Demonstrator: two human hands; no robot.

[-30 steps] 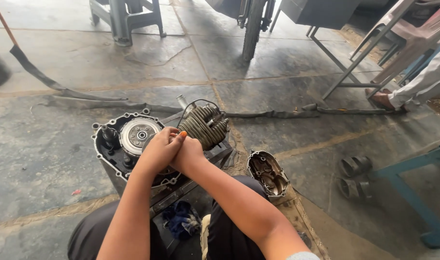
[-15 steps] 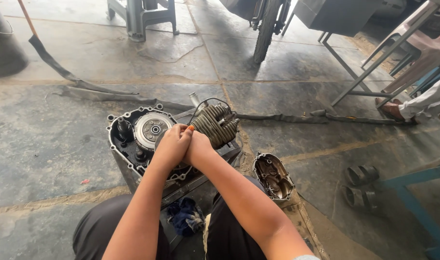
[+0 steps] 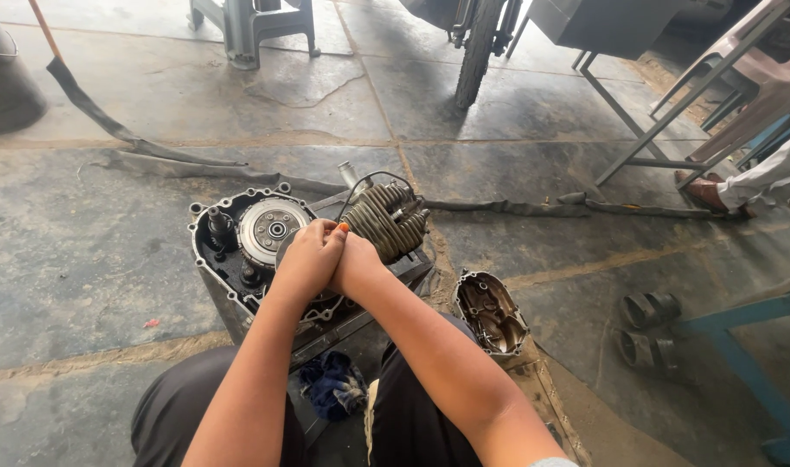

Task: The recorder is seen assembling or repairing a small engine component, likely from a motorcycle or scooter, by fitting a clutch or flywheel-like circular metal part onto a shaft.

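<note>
— Since the earlier picture, did anything shift?

— Barely. Both hands stayed pressed together over the engine; the view slid so that the engine sat a little further right and lower than a second before.

— What was biggest on the floor?

— On the stone floor point(image 3: 83, 259), the opened engine case point(image 3: 230, 268) stood between the person's knees, its round clutch point(image 3: 272, 230) exposed and facing up. Just beside it on the right was the finned cylinder point(image 3: 388, 220), with a thin wire looped over it.

— And the hands?

— The left hand point(image 3: 307, 258) was curled over the case just right of the clutch, fingers closed. The right hand point(image 3: 358, 262) was clamped against it, touching. An orange tip point(image 3: 344, 227) showed above the knuckles; what they were gripping was hidden, so I could not tell.

— Smaller things?

— A detached engine cover point(image 3: 490, 313) lay open side up to the right of the right forearm. A dark blue rag point(image 3: 334, 385) lay between the thighs. A pair of dark sandals point(image 3: 647, 333) sat further right, near a blue frame leg point(image 3: 741, 324).
</note>
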